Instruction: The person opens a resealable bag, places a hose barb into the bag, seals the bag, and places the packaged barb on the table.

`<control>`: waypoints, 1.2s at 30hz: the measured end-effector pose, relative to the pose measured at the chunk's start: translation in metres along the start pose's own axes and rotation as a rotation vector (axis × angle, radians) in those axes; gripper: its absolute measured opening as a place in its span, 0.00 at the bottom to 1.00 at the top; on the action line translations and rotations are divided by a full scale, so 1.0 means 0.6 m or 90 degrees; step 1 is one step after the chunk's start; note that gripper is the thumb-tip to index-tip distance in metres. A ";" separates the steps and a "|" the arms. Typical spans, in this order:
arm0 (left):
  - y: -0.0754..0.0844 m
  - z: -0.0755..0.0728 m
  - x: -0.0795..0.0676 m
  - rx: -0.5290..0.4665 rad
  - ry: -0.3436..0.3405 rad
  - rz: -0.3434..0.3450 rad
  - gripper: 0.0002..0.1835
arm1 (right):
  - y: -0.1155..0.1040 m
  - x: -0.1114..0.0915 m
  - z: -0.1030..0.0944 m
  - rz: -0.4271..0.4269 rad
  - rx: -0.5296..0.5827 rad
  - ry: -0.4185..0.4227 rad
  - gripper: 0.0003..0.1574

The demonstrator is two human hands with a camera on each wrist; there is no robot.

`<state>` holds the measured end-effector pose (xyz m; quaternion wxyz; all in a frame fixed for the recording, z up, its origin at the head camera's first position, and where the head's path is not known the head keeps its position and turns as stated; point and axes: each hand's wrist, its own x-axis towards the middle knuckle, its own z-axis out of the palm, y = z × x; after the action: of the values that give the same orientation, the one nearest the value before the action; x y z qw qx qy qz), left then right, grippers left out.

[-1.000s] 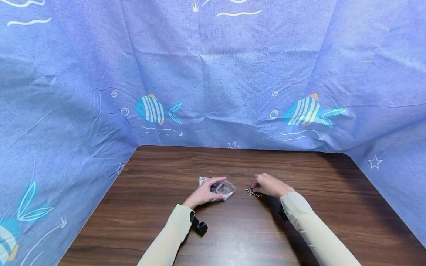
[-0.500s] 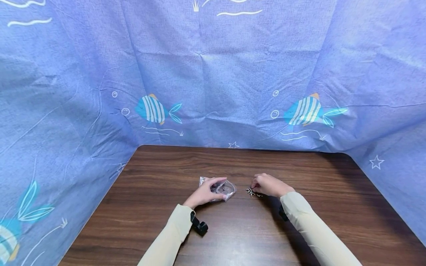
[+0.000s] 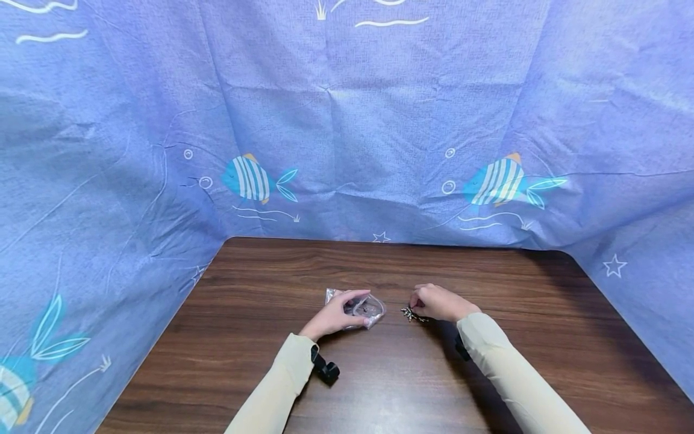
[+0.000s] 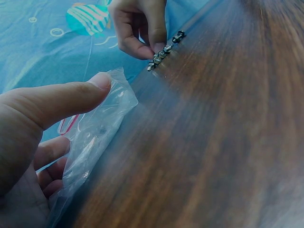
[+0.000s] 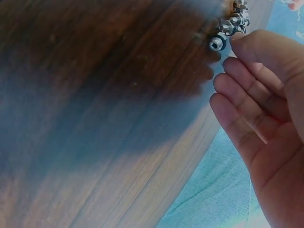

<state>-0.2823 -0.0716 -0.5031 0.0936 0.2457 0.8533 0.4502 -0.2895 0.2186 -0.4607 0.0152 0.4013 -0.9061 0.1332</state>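
My left hand (image 3: 329, 316) holds a small clear zip bag (image 3: 375, 310), its mouth spread between thumb and fingers. The left wrist view shows the thumb lying along the bag's edge and a red line on the clear plastic (image 4: 102, 128). A few dark specks show inside the bag in the head view. To the right, my right hand (image 3: 441, 302) reaches down with thumb and forefinger pinched at a little pile of silver screws with black rings (image 5: 218, 42). The pinched tips are partly hidden among the screws; the other fingers are loosely bent.
Both hands work over a brown wood-grain table (image 3: 260, 271). Behind it and at the sides hangs a blue cloth (image 3: 379, 132) with fish prints. A black wrist camera (image 3: 326, 371) is strapped to the left wrist.
Almost nothing differs. Both hands stay in place, the left at the bag and the right at the screws; the whole head view shifts very slightly.
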 end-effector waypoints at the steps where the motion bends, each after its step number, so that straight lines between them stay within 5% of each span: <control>1: 0.000 0.000 0.000 0.000 0.000 0.000 0.35 | 0.001 0.000 0.000 -0.005 0.005 0.004 0.10; 8: 0.000 0.000 0.000 0.000 0.001 0.000 0.35 | 0.000 -0.003 -0.006 -0.064 0.023 0.053 0.04; 23: 0.001 0.001 0.001 0.005 0.003 0.003 0.35 | -0.012 0.009 -0.022 0.040 0.032 0.006 0.04; 36: 0.000 0.001 0.000 0.004 0.006 0.001 0.35 | -0.023 0.027 -0.030 0.010 0.010 0.027 0.03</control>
<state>-0.2821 -0.0711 -0.5033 0.0888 0.2443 0.8549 0.4489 -0.2916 0.2025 -0.4382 0.0302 0.3914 -0.9076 0.1490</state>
